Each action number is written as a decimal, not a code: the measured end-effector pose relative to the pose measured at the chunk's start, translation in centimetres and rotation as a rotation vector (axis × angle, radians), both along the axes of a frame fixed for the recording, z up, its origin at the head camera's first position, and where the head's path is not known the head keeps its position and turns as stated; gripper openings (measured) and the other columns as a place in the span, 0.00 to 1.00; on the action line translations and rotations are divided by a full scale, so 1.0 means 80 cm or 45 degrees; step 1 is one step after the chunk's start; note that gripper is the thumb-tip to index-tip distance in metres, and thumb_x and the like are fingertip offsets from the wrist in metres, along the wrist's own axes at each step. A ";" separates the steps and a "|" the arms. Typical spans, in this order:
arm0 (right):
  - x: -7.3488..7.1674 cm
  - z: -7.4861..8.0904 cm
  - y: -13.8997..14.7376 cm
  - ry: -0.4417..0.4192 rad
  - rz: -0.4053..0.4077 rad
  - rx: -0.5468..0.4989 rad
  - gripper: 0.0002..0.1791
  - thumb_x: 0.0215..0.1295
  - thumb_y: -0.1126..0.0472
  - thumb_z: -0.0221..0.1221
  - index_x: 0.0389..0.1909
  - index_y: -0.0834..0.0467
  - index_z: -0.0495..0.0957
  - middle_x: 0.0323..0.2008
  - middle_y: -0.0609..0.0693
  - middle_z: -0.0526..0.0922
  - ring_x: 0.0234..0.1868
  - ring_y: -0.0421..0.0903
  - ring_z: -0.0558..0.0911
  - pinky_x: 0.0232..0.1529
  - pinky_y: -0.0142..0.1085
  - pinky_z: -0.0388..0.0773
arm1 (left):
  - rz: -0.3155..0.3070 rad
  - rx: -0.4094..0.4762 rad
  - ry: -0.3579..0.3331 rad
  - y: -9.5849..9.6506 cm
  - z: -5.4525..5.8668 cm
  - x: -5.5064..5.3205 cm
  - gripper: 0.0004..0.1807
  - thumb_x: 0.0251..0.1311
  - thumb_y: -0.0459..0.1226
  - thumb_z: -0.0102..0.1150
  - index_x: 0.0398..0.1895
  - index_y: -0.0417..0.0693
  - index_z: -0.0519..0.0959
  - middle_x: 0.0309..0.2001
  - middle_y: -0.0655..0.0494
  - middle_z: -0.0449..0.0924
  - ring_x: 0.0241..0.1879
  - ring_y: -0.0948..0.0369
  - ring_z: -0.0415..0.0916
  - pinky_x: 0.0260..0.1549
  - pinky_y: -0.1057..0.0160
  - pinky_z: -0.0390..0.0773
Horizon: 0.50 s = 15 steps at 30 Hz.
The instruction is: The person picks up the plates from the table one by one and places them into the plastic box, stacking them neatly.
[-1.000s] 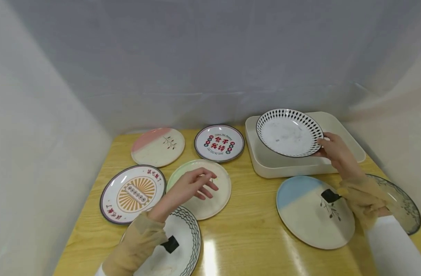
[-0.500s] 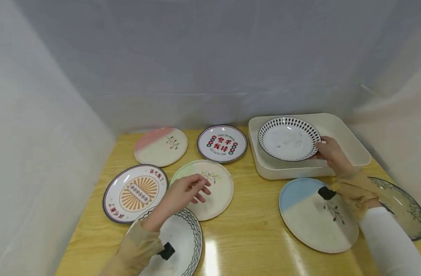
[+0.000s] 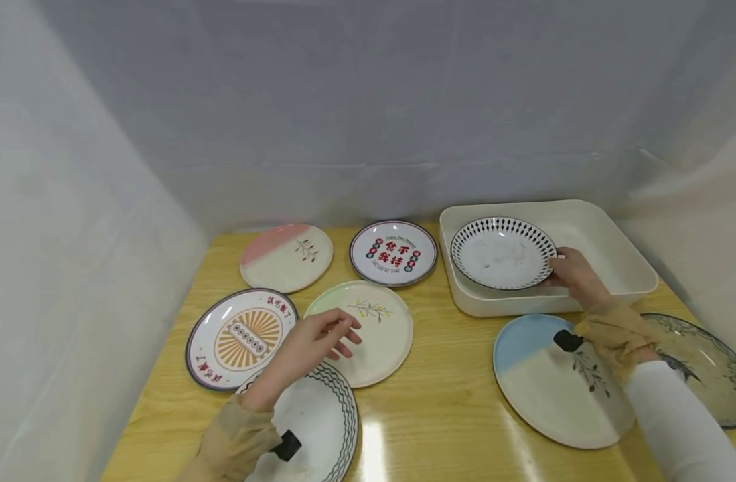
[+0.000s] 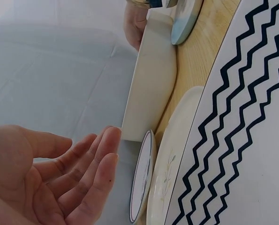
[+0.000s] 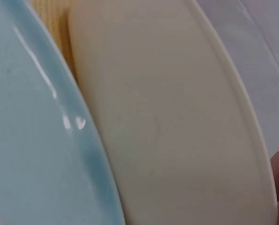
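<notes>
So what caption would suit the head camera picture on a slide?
Right hand holds a diamond-rimmed plate in a cream tray; left hand hovers over table plates.

- A round white ceramic plate with a black diamond-patterned rim (image 3: 503,252) sits tilted inside the cream rectangular plastic tray (image 3: 609,258), seemingly leaning on the tray's near wall.
- The tray lies flat at the table's far right.

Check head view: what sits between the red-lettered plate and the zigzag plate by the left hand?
The pale green plate lies between the red-lettered plate and the zigzag plate; the left hand hovers over its near edge.
</notes>
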State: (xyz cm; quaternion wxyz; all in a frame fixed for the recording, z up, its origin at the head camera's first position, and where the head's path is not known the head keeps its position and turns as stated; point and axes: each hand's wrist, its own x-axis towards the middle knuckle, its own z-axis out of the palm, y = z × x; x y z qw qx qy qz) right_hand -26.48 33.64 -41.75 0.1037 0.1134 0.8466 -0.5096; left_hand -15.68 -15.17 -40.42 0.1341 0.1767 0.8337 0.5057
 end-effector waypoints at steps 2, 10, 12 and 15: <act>0.001 -0.001 0.000 -0.027 -0.003 -0.005 0.30 0.77 0.67 0.36 0.71 0.83 0.44 0.54 0.71 0.69 0.27 0.34 0.79 0.32 0.26 0.83 | 0.002 -0.008 -0.001 0.001 -0.001 0.000 0.14 0.78 0.41 0.48 0.50 0.40 0.81 0.42 0.48 0.87 0.34 0.58 0.86 0.34 0.63 0.87; -0.001 -0.005 0.012 -0.076 0.117 0.115 0.27 0.76 0.68 0.42 0.65 0.86 0.52 0.43 0.64 0.76 0.29 0.36 0.79 0.32 0.27 0.82 | -0.015 -0.010 0.005 0.005 -0.001 -0.002 0.15 0.79 0.40 0.48 0.51 0.38 0.80 0.42 0.47 0.88 0.34 0.58 0.86 0.32 0.62 0.87; 0.000 -0.006 0.014 -0.088 0.135 0.125 0.25 0.75 0.69 0.43 0.62 0.86 0.55 0.40 0.62 0.77 0.29 0.37 0.80 0.31 0.28 0.82 | -0.016 -0.007 -0.003 0.006 -0.002 -0.003 0.15 0.79 0.40 0.48 0.51 0.38 0.80 0.42 0.46 0.88 0.34 0.58 0.86 0.33 0.62 0.87; -0.001 -0.008 0.015 -0.087 0.144 0.127 0.24 0.75 0.69 0.43 0.60 0.85 0.55 0.38 0.61 0.78 0.28 0.37 0.82 0.31 0.29 0.83 | -0.011 -0.008 -0.016 0.007 -0.003 -0.003 0.14 0.79 0.40 0.48 0.50 0.39 0.80 0.42 0.47 0.88 0.34 0.57 0.86 0.33 0.61 0.88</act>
